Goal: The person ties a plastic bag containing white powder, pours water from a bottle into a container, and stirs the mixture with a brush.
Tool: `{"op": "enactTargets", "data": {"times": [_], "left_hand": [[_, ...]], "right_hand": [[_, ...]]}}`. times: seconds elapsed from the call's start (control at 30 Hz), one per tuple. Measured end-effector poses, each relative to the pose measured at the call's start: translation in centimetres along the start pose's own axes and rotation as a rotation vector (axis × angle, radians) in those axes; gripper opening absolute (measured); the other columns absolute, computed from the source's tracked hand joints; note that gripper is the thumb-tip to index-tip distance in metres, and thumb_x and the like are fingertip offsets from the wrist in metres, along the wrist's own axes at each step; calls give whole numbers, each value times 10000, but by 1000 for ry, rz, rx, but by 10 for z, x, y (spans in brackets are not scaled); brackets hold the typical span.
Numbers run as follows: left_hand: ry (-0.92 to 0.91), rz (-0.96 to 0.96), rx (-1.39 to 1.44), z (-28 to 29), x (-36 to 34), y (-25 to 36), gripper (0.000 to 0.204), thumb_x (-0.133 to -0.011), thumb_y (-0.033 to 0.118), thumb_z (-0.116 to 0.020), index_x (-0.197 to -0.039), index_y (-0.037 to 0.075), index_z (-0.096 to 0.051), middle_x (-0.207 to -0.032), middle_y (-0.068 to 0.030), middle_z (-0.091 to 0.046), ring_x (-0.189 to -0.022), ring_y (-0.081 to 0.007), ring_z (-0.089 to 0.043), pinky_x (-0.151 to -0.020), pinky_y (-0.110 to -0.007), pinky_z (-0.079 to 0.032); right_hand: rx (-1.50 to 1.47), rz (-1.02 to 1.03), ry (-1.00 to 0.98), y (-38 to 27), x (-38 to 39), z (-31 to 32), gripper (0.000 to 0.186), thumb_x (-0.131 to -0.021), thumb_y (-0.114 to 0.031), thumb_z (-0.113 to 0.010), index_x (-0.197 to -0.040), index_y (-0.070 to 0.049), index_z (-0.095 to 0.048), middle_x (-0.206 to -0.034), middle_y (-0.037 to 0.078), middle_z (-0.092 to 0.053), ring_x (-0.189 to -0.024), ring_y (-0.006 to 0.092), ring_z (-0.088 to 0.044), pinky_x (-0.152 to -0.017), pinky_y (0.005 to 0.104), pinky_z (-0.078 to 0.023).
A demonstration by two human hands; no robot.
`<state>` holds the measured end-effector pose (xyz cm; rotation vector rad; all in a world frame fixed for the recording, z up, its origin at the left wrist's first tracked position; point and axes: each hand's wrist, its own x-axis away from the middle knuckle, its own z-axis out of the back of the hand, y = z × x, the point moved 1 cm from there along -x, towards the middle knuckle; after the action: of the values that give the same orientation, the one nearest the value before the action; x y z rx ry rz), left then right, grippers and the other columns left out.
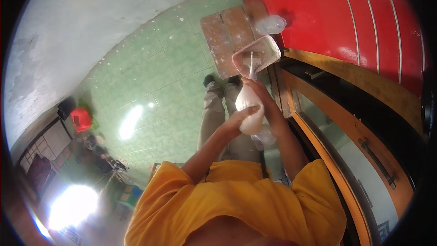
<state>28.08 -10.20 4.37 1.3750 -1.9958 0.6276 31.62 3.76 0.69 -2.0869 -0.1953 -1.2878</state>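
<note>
Both hands are wrapped around a white squeeze bag, kind of like a piping bag. The left hand cups it from below with its fingers curled on it, and the right hand grips it near the top. Its tip points into a clear plastic tray sitting on a worn wooden counter. A clear cup stands just beside the tray, above the green tiled floor.

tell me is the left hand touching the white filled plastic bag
Touching. The head view shows the left hand cupped against the side of the white filled plastic bag, with no gap between them; the right hand grips its upper part.
</note>
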Motion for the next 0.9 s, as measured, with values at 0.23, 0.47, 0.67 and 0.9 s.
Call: {"op": "enactTargets", "data": {"times": [0.23,0.47,0.67,0.9], "left_hand": [[3,17,-27,-4,11,4,457,-849,403,-710,-1143,81,-575,-1015,-62,-646,-899,-196,-654,-802,-370,-542],[78,21,-45,-1,21,6,511,-836,411,-721,-1182,71,-558,-1031,-68,-641,-907,-194,-650,-801,-369,-542],[99,24,-68,-1,25,7,507,-826,408,-732,-1170,75,-565,-996,-54,-644,-851,-183,-652,-748,-360,-551],[111,6,-19,4,26,4,470,-823,364,-743,-1165,84,-581,-975,-47,-653,-809,-179,-658,-689,-363,-555]], "right_hand": [[-26,10,6,-1,9,-4,287,-892,-383,-648,-822,-108,-605,-676,0,-567,-569,106,-547,-529,277,-424],[65,162,82,-5,27,-23,289,-895,-394,-627,-802,-124,-583,-673,-11,-542,-563,110,-526,-539,280,-413],[-80,22,-83,8,13,-13,276,-888,-385,-624,-798,-126,-588,-677,-14,-537,-578,105,-527,-553,280,-409],[440,528,-183,-4,67,-27,451,-944,-105,-506,-1390,-67,-451,-1326,113,-488,-1208,205,-493,-1037,319,-381]]}}
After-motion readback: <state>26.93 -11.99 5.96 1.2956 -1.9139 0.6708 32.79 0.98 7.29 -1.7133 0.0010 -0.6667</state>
